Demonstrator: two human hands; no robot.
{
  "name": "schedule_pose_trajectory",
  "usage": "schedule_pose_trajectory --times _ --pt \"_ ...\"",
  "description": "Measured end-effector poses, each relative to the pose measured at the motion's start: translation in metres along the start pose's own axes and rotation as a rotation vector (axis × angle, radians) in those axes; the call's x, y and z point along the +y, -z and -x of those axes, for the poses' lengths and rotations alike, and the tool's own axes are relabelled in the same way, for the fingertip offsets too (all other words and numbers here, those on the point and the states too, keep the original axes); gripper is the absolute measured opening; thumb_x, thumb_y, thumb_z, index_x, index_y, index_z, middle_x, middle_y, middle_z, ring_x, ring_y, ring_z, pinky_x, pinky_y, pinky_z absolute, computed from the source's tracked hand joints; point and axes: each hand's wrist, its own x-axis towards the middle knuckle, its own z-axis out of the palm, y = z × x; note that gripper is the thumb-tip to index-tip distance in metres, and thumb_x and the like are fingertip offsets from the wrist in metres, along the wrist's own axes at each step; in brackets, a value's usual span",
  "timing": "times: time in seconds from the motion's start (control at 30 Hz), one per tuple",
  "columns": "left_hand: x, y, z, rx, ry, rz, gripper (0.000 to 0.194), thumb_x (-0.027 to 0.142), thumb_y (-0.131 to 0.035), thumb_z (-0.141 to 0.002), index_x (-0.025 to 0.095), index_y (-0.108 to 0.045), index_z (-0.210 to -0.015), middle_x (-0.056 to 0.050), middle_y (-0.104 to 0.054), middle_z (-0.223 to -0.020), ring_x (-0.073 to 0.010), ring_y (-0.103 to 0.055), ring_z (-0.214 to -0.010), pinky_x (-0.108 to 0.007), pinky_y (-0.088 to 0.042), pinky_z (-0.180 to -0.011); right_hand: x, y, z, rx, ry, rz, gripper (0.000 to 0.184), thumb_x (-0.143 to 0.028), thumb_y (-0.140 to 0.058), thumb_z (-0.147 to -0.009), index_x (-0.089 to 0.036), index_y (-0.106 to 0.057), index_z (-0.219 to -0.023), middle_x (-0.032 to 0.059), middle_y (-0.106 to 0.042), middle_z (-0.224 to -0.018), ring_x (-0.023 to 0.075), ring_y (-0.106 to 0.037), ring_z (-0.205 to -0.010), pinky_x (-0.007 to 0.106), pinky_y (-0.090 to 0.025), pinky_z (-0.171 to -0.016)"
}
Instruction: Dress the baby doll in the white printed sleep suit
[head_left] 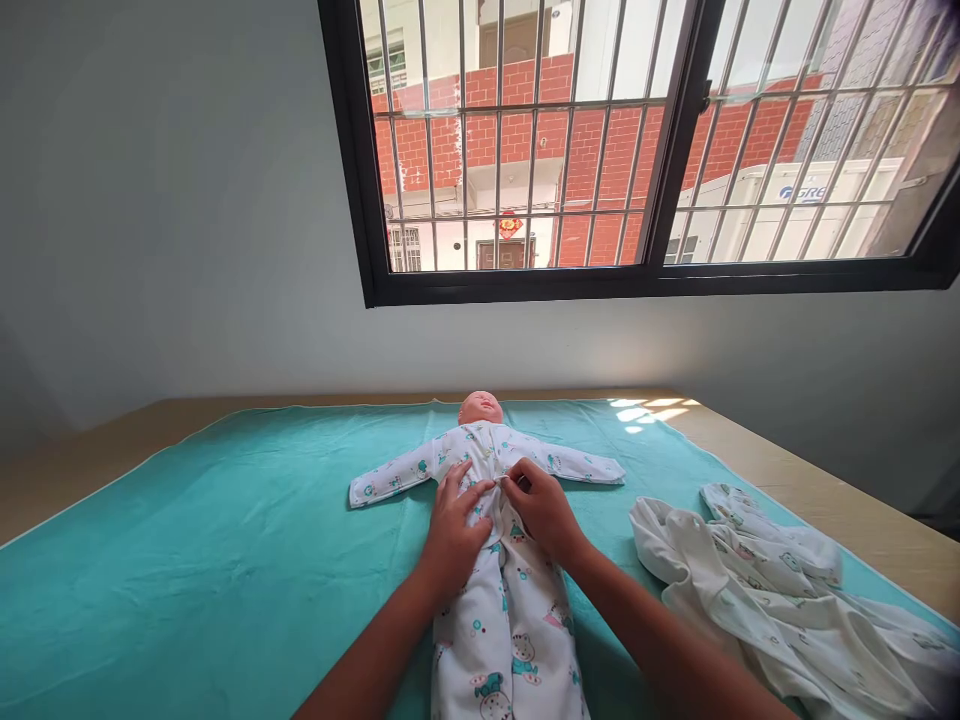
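A baby doll (481, 408) lies on its back, head toward the wall, arms stretched out sideways. It wears a white baby outfit (517, 620) printed with small cartoon figures; whether this is one piece or two I cannot tell. My left hand (456, 530) rests on the doll's torso, fingers spread over the cloth, with one fingertip close to my right hand. At the middle of the chest, my right hand (546, 508) is closed in a pinch on the front of the outfit. The exact bit of cloth between those fingertips is partly hidden.
A teal cloth (225, 540) covers most of the wooden table (795, 470). Crumpled white baby clothes (757, 580) lie to the right of the doll. Behind the table are a grey wall (180, 250) and a barred window with a black frame (510, 288).
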Motion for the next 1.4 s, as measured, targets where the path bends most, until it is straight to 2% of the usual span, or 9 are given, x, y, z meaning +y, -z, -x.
schedule_pose_trajectory --times 0.17,0.37,0.5,0.67,0.9,1.07,1.23,1.4 --pt "-0.001 0.0 0.001 -0.01 0.017 -0.009 0.047 0.012 -0.056 -0.075 0.025 -0.067 -0.119 -0.003 -0.035 -0.153 -0.0264 -0.023 -0.145 -0.046 -0.017 -0.122 0.001 0.003 -0.005 -0.015 -0.016 -0.002 0.016 -0.031 -0.053 -0.082 -0.02 -0.053 -0.071 -0.002 -0.058 -0.067 0.0141 -0.049 -0.063 0.026 -0.038 -0.061" --pt "-0.002 -0.001 0.003 -0.013 0.024 0.013 0.042 0.017 -0.056 -0.08 0.029 -0.067 -0.119 -0.001 -0.034 -0.154 -0.0247 -0.022 -0.145 -0.048 -0.018 -0.121 -0.001 0.013 -0.012 -0.094 -0.024 -0.058 0.015 -0.031 -0.057 -0.079 -0.02 -0.053 -0.069 -0.0038 -0.057 -0.063 0.0127 -0.049 -0.059 0.025 -0.038 -0.058" --pt "-0.003 -0.001 0.002 -0.013 0.029 0.0 0.046 0.02 -0.057 -0.08 0.028 -0.064 -0.125 -0.004 -0.033 -0.154 -0.0249 -0.022 -0.145 -0.047 -0.018 -0.121 -0.003 0.016 -0.01 -0.167 -0.005 -0.107 0.018 -0.033 -0.06 -0.078 -0.019 -0.054 -0.069 -0.0027 -0.059 -0.065 0.0133 -0.052 -0.062 0.025 -0.04 -0.059" --pt "0.0 0.002 0.001 -0.023 0.042 0.004 0.049 0.018 -0.056 -0.078 0.027 -0.064 -0.125 -0.005 -0.033 -0.153 -0.0264 -0.024 -0.144 -0.045 -0.02 -0.12 -0.004 0.012 -0.005 -0.105 0.013 -0.048 0.019 -0.035 -0.058 -0.082 -0.02 -0.054 -0.071 -0.002 -0.061 -0.068 0.0138 -0.051 -0.064 0.026 -0.041 -0.063" --pt "0.005 0.005 -0.003 -0.04 0.06 -0.031 0.054 0.008 -0.054 -0.069 0.025 -0.068 -0.118 -0.006 -0.035 -0.151 -0.0272 -0.026 -0.143 -0.044 -0.02 -0.12 -0.003 0.011 -0.004 -0.13 0.006 -0.033 0.019 -0.035 -0.055 -0.083 -0.02 -0.052 -0.072 -0.0026 -0.057 -0.067 0.0138 -0.048 -0.063 0.026 -0.039 -0.063" --pt "0.005 0.005 -0.002 -0.038 0.051 -0.034 0.055 0.007 -0.053 -0.069 0.027 -0.068 -0.118 -0.005 -0.035 -0.151 -0.027 -0.026 -0.143 -0.043 -0.019 -0.12 0.0 0.008 -0.003 -0.117 -0.006 -0.055 0.019 -0.034 -0.052 -0.083 -0.021 -0.047 -0.07 -0.0032 -0.054 -0.065 0.014 -0.045 -0.063 0.025 -0.037 -0.061" --pt "0.004 0.004 -0.001 -0.041 0.046 -0.039 0.056 0.006 -0.052 -0.069 0.026 -0.067 -0.119 -0.005 -0.034 -0.151 -0.0265 -0.024 -0.143 -0.043 -0.018 -0.121 -0.003 0.002 0.002 -0.019 -0.03 0.02 0.02 -0.035 -0.049 -0.085 -0.022 -0.046 -0.07 -0.0023 -0.055 -0.066 0.0147 -0.048 -0.063 0.026 -0.036 -0.06" --pt "0.003 0.003 -0.001 -0.036 0.032 -0.047 0.053 0.006 -0.052 -0.071 0.026 -0.067 -0.118 -0.005 -0.034 -0.151 -0.0255 -0.024 -0.143 -0.044 -0.019 -0.12 -0.002 -0.002 0.001 -0.003 -0.071 0.069 0.019 -0.033 -0.049 -0.083 -0.022 -0.042 -0.069 -0.0043 -0.052 -0.062 0.0139 -0.045 -0.06 0.026 -0.033 -0.06"
